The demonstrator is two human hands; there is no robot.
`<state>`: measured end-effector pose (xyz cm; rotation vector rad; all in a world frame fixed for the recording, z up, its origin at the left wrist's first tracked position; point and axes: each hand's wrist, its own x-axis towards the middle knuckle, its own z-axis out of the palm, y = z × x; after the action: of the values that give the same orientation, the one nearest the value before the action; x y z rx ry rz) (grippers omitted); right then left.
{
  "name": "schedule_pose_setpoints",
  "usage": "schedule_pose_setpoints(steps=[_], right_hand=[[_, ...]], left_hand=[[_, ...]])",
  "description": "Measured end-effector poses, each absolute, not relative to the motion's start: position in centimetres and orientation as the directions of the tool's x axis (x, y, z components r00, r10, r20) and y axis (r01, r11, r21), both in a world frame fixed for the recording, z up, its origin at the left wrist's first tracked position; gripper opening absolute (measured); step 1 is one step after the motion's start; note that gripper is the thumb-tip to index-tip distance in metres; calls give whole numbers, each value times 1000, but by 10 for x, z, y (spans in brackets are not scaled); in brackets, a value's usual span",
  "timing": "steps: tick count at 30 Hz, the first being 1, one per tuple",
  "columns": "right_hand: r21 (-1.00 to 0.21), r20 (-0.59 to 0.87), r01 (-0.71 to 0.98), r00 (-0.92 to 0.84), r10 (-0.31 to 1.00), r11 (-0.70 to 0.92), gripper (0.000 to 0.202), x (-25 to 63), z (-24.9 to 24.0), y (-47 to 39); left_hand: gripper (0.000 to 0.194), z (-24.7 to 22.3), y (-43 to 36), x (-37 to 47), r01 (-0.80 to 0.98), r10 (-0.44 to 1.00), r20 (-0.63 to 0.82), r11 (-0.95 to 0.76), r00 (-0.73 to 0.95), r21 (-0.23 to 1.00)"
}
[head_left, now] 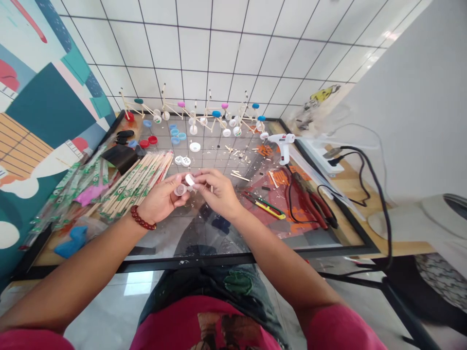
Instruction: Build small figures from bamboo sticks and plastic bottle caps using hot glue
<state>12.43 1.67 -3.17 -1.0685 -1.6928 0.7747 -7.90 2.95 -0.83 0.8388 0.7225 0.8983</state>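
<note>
My left hand [163, 200], with a red bead bracelet at its wrist, holds a small clear round cap [180, 190] between thumb and fingers. A white bottle cap [190, 180] is pinched by my right hand [216, 191], whose fingertips nearly meet the left ones. Both hands are raised over the glass tabletop [197, 228]. Just beyond them lie two white patterned caps [186, 161] and one more white cap [195, 147]. Wrapped chopsticks [134, 187] lie beside my left hand.
Stick-and-cap assemblies [216, 114] stand along the back. To the right are a glue gun [282, 146], a yellow cutter [270, 208], red-handled pliers [310, 199] and a power strip [321, 154] with cables. Blue caps [175, 132], red caps [152, 140] and wood scraps lie around.
</note>
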Motion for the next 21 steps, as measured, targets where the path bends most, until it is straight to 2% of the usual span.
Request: schedule_pose_setpoints(steps=[3,6,9,13,16,19,21], right_hand=[[-984,174,28,-68,982,176,23,125,-36,24],[-976,7,-216,-115,993,-18,33,129,-35,28],[-947,-45,-308,-148,988,-89,36,133,-30,28],[-929,-90,-347,-131,987,-131,32,130,-24,27],[-910,-160,-367,-115,980,-192,27,127,-21,27],[-872,-246,-402,-133,960,-279,19,125,-15,27],[-845,-286,-425,-153,946,-325,22,124,-12,26]], left_hand=[[41,-6,30,-79,-427,902,-174,349,396,834],[51,-7,31,-78,-419,927,-146,291,346,860],[54,-11,31,-76,-349,969,-90,168,228,922],[57,-15,32,-73,-213,1000,7,-1,26,977],[50,-13,34,-74,-213,999,9,-16,-34,977],[29,-7,35,-74,-303,995,-100,101,19,948],[17,-3,35,-73,-345,979,-189,202,73,917]])
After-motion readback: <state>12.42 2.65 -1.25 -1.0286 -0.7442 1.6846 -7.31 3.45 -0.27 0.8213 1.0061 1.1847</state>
